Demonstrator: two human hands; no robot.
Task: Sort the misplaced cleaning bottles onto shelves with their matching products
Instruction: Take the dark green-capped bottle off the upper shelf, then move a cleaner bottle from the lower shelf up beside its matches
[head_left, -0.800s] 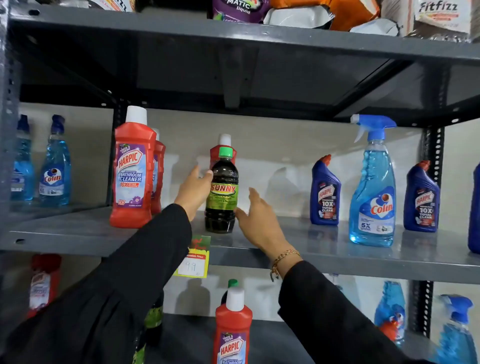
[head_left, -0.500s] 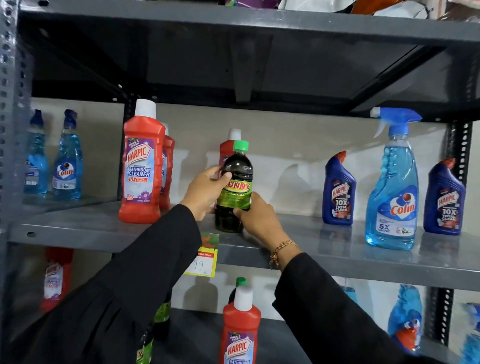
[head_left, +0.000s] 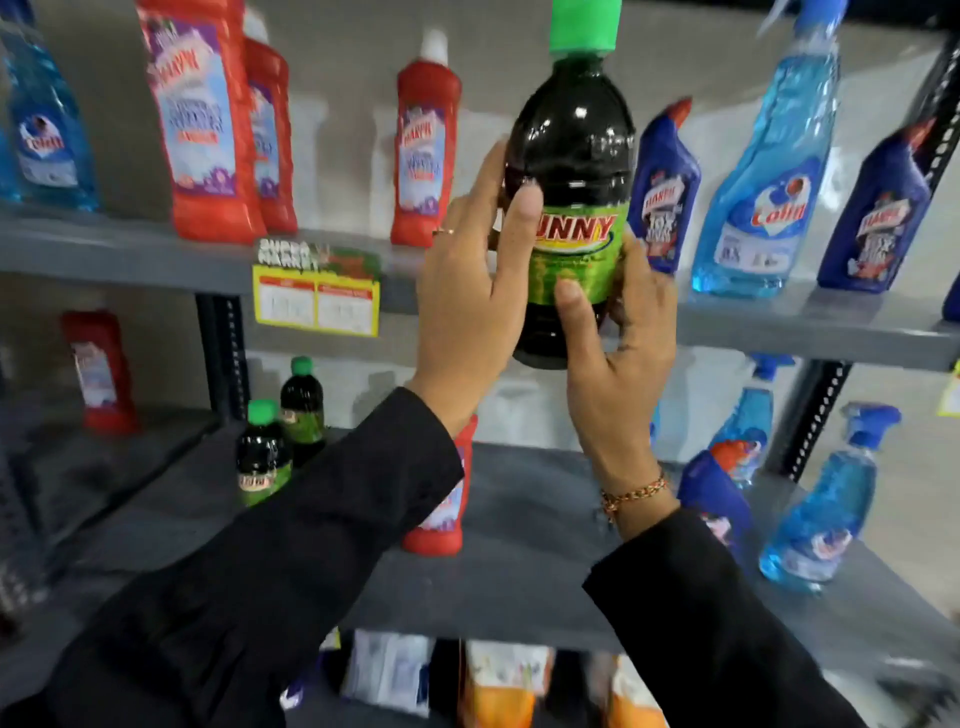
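A dark Sunny bottle (head_left: 571, 150) with a green cap and green label is held upright in front of the upper shelf (head_left: 130, 257), lifted off it. My left hand (head_left: 467, 291) grips its left side and my right hand (head_left: 613, 353) wraps its lower right side. Two matching dark bottles with green caps (head_left: 260, 457) stand at the left of the lower shelf (head_left: 519, 577). A red Harpic bottle (head_left: 441, 530) stands on that lower shelf, partly hidden behind my left sleeve.
Red Harpic bottles (head_left: 202, 119) and a third one (head_left: 426, 150) line the upper shelf. Blue Harpic bottles (head_left: 662, 192) and blue Colin sprayers (head_left: 769, 182) stand to the right. More sprayers (head_left: 826, 499) sit at the lower right. A yellow price tag (head_left: 317, 296) hangs on the shelf edge.
Both hands closed on the Sunny bottle and lifted it off the upper shelf toward me. The view tilted down, bringing the lower shelf into sight.
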